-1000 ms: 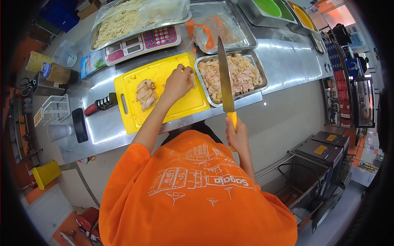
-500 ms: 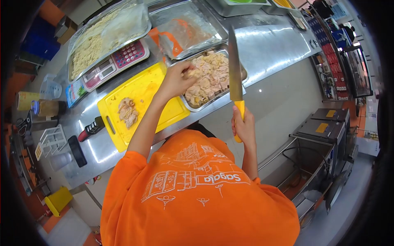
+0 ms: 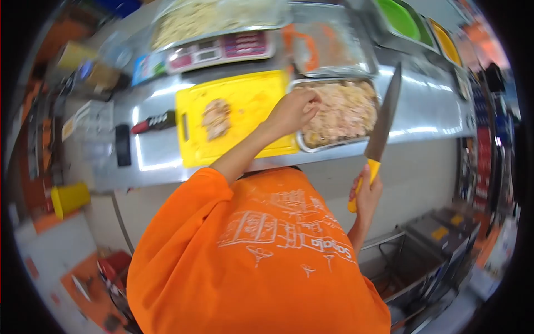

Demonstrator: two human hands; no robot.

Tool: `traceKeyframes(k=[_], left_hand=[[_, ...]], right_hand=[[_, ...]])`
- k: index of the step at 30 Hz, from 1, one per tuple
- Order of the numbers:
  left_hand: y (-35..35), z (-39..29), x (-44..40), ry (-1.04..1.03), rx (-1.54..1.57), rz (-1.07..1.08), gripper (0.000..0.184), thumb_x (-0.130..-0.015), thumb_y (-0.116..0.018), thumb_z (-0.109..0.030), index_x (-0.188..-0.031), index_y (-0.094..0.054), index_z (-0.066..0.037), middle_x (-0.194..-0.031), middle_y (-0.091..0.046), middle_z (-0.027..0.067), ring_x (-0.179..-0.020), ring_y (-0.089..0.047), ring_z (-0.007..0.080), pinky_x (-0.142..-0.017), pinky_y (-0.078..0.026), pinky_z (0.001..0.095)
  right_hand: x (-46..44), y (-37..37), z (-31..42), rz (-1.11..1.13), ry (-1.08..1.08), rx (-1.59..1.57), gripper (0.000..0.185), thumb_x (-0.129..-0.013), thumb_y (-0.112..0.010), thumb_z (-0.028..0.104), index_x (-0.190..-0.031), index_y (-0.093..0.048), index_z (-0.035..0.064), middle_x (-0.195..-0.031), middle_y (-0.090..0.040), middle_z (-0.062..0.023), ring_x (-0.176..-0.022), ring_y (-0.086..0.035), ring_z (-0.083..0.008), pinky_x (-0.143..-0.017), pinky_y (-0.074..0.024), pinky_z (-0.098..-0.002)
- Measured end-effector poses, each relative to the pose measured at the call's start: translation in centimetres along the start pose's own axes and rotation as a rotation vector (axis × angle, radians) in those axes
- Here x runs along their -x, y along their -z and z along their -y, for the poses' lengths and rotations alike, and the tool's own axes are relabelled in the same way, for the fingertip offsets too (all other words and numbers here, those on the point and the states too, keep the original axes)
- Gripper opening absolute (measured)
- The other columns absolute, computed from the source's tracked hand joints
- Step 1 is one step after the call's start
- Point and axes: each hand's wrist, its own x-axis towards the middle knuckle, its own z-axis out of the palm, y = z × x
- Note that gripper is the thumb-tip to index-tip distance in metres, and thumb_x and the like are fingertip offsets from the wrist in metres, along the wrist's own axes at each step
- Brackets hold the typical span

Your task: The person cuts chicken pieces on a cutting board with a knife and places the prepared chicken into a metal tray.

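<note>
My right hand (image 3: 366, 189) grips the yellow handle of a large kitchen knife (image 3: 385, 119), its blade pointing up and away beside the tray. Above the left side of a metal tray (image 3: 309, 149) is my left hand (image 3: 293, 111), fingers curled together; whether anything is between them I cannot make out. Cut pieces of pale raw meat (image 3: 346, 114), apparently chicken, fill that tray. To its left lies a yellow cutting board (image 3: 253, 111) with one piece of meat (image 3: 216, 118) on its left half.
Behind the board stands a scale (image 3: 219, 51) under a large tray of pale crumbly food (image 3: 192, 23). A plastic-covered tray (image 3: 328, 47) lies behind the meat. A red-and-black object (image 3: 154, 122) and a dark phone-like object (image 3: 123, 145) rest left of the board.
The view has turned, shifting the table contents right and levelling them. My left hand stays over the tray's left side with its fingers curled; the knife is still in my right hand.
</note>
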Motion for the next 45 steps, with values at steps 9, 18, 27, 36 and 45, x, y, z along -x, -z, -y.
traceKeyframes(k=[9,18,27,36,45], left_hand=[[10.6,6.7,15.7,0.501,-0.620,-0.500,0.027,-0.077,-0.076,-0.016,-0.098,-0.066,-0.002,-0.093,-0.062,0.0148,-0.093,-0.059,0.0332,-0.082,-0.048,0.0419],[13.8,5.5,14.1,0.499,0.071,-0.551,0.016,-0.090,-0.068,-0.015,-0.092,-0.064,0.000,-0.083,-0.069,0.0066,-0.076,-0.066,0.0138,-0.068,-0.051,0.0261],[12.3,0.8,7.2,0.326,0.649,-0.401,0.007,-0.095,-0.059,-0.005,-0.097,-0.055,0.001,-0.085,-0.068,0.0085,-0.083,-0.068,0.0133,-0.075,-0.054,0.0250],[10.8,2.9,10.9,0.389,0.019,-0.213,0.020,-0.088,-0.070,-0.016,-0.092,-0.060,0.001,-0.091,-0.069,0.0125,-0.083,-0.069,0.0199,-0.079,-0.053,0.0281],[6.1,7.0,11.6,0.148,-0.502,-0.226,0.017,-0.079,-0.073,-0.010,-0.090,-0.064,0.000,-0.086,-0.063,0.0128,-0.087,-0.061,0.0321,-0.077,-0.050,0.0402]], right_hand=[[-0.3,-8.4,3.1,0.387,0.154,0.190,0.024,-0.101,-0.052,0.025,-0.096,-0.057,0.0029,-0.056,-0.049,0.0000,-0.041,-0.046,-0.0076,-0.036,-0.0348,-0.0251],[1.9,-12.6,1.9,0.554,0.407,0.416,0.024,-0.097,-0.059,0.022,-0.099,-0.061,-0.0018,-0.058,-0.057,-0.0118,-0.048,-0.056,-0.0168,-0.046,-0.0413,-0.0333],[3.1,-11.7,1.5,0.508,0.283,0.382,0.026,-0.097,-0.059,0.024,-0.100,-0.060,-0.0014,-0.055,-0.057,-0.0087,-0.048,-0.058,-0.0167,-0.047,-0.0429,-0.0321],[2.7,-9.7,0.0,0.411,0.171,0.364,0.028,-0.097,-0.059,0.025,-0.095,-0.060,-0.0030,-0.058,-0.059,-0.0131,-0.050,-0.060,-0.0248,-0.048,-0.0432,-0.0369],[3.8,-11.0,-3.7,0.481,0.368,0.584,0.035,-0.098,-0.055,0.030,-0.099,-0.057,-0.0049,-0.071,-0.062,-0.0302,-0.070,-0.061,-0.0500,-0.060,-0.0458,-0.0552]])
